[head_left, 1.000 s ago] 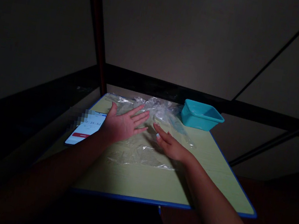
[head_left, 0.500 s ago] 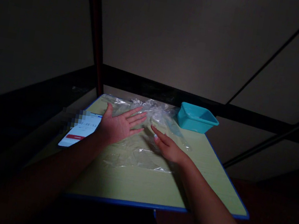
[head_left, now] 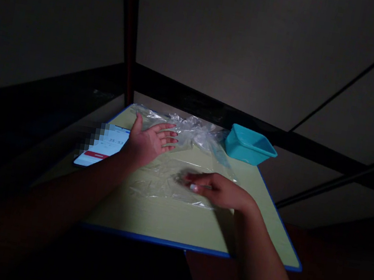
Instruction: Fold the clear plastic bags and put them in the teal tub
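Note:
A clear, crumpled plastic sheet or bag [head_left: 161, 188] lies spread over the table. My left hand [head_left: 147, 145] is held above its left part, palm turned up, fingers apart and slightly curled, holding nothing. Over the plastic's right part, my right hand [head_left: 216, 188] is bent at the wrist with its fingers pointing left. Its fingertips are smeared by motion, but the thumb stands apart from the fingers and nothing shows in the grasp. Whether those fingertips touch the plastic, I cannot tell.
A pale green table [head_left: 160, 221] with a blue edge carries everything. At its left, a lit phone [head_left: 104, 146] shows a timer, partly behind my left forearm. A turquoise plastic basket [head_left: 247, 152] stands at the back right corner. Wall panels rise behind.
My right hand has bent at the wrist, its fingers dropping toward the plastic. My left hand stays palm up, its fingers a little more curled. The view has shifted slightly.

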A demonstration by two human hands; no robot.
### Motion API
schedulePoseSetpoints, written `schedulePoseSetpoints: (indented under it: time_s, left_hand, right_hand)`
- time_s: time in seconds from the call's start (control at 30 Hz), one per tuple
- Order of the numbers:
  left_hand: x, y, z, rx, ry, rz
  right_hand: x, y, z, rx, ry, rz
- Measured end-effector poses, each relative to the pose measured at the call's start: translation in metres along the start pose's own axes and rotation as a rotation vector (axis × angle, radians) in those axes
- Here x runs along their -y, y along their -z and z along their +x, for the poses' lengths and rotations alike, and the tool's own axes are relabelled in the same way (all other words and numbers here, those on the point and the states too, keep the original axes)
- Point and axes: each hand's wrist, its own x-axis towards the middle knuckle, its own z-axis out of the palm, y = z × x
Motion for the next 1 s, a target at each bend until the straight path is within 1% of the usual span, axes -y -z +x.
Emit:
schedulePoseSetpoints:
  time_s: [0.03, 0.07, 0.1, 0.13, 0.2, 0.27, 0.43, 0.53, 0.67, 0.77, 0.87, 0.93, 1.0]
  left_hand:
    - [0.001, 0.001, 0.000, 0.014, 0.008, 0.008]
    - [0.001, 0.001, 0.000, 0.028, 0.014, 0.018]
    - [0.002, 0.002, 0.001, 0.041, 0.021, 0.027]
    - [0.002, 0.002, 0.001, 0.051, 0.025, 0.037]
    - [0.002, 0.002, 0.001, 0.061, 0.026, 0.052]
    - [0.001, 0.002, 0.001, 0.058, 0.018, 0.061]
    - [0.002, -0.001, 0.000, 0.043, 0.032, 0.055]
    - [0.003, -0.001, 0.000, 0.043, 0.050, 0.051]
    - [0.003, 0.000, 0.000, 0.060, 0.049, 0.060]
    - [0.001, -0.001, -0.001, 0.064, 0.050, 0.082]
    - [0.001, -0.004, -0.001, 0.078, 0.062, 0.131]
    - [0.004, -0.006, -0.001, 0.097, 0.072, 0.207]
    - [0.009, -0.009, -0.003, 0.119, 0.044, 0.351]
  right_hand:
    - [0.005, 0.001, -0.003, 0.170, 0.037, 0.010]
    - [0.010, 0.001, -0.006, 0.257, 0.053, 0.020]
    - [0.013, 0.001, -0.007, 0.309, 0.056, 0.030]
    - [0.016, 0.001, -0.008, 0.323, 0.052, 0.047]
    - [0.018, 0.000, -0.008, 0.306, 0.050, 0.077]
    - [0.019, -0.001, -0.007, 0.308, 0.080, 0.069]
    - [0.018, -0.004, -0.006, 0.368, 0.174, -0.101]
    - [0.018, -0.005, -0.007, 0.401, 0.181, -0.190]
    - [0.017, -0.006, -0.008, 0.439, 0.155, -0.275]
    - [0.016, -0.007, -0.008, 0.434, 0.138, -0.272]
    - [0.014, -0.006, -0.008, 0.402, 0.144, -0.244]
    - [0.014, -0.005, -0.008, 0.383, 0.143, -0.201]
    - [0.014, -0.004, -0.008, 0.363, 0.142, -0.145]
